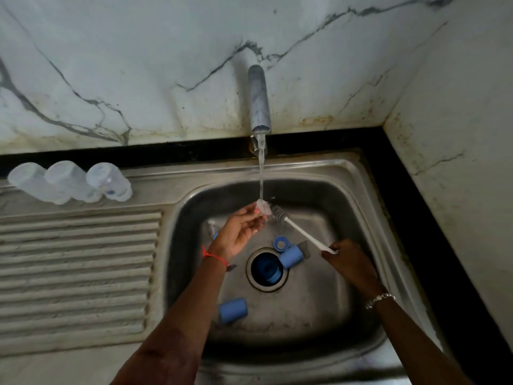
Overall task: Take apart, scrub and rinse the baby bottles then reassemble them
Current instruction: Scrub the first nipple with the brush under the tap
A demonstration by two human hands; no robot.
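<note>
Head view: 3 clear bottles [69, 181] on drainboard [80, 259] beside sink [305, 315]

**A household kitchen**

A stainless steel sink [358, 179] with a ribbed drainboard [77, 259] sits in a black bench [394, 190], in a corner of stained, marble-patterned wall [138, 65]. A wall tap [259, 98] runs water; clear baby bottles [69, 182] stand on the drainboard.

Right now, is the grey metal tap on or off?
On: water streams from the grey metal tap onto the small clear piece the left hand holds.
</note>
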